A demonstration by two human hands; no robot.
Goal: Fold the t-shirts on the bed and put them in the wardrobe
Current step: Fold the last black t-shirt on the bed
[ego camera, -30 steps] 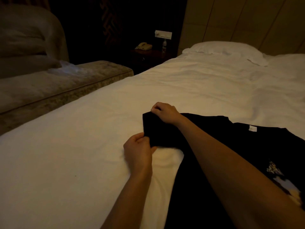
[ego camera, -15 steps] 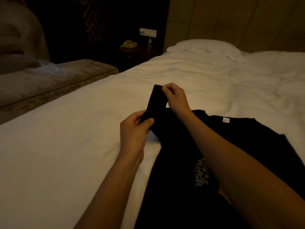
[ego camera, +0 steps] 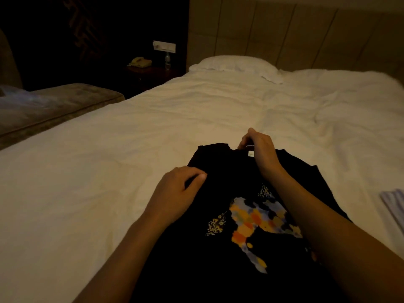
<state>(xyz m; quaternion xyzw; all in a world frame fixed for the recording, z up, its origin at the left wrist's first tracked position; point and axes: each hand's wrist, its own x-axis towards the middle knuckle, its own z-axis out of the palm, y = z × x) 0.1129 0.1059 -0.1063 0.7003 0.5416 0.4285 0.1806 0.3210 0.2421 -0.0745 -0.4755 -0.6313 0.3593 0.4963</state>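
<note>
- While the black t-shirt [ego camera: 220, 254] lies spread print-up on the white bed [ego camera: 109, 193], both hands hold it near its top; the body and printed patch trail from the holds toward the person.
- Left hand [ego camera: 175, 193] is curled over the folded-in left edge, thumb and fingers apparently pinching the fabric there.
- Right hand [ego camera: 260, 149], just beyond and to the right of that hold, pinches the collar by the small white label [ego camera: 251, 153].
- Thin soft cotton, by the look of it: light, limp, and it will sag wherever unsupported, so holds belong on seams, at shoulder and hem corners, not mid-panel.
- Well right of both holds, a pale folded cloth [ego camera: 393, 206] rests at the edge of view.
- Far past the collar hold sit a pillow [ego camera: 236, 65] and padded headboard [ego camera: 284, 31].
</note>
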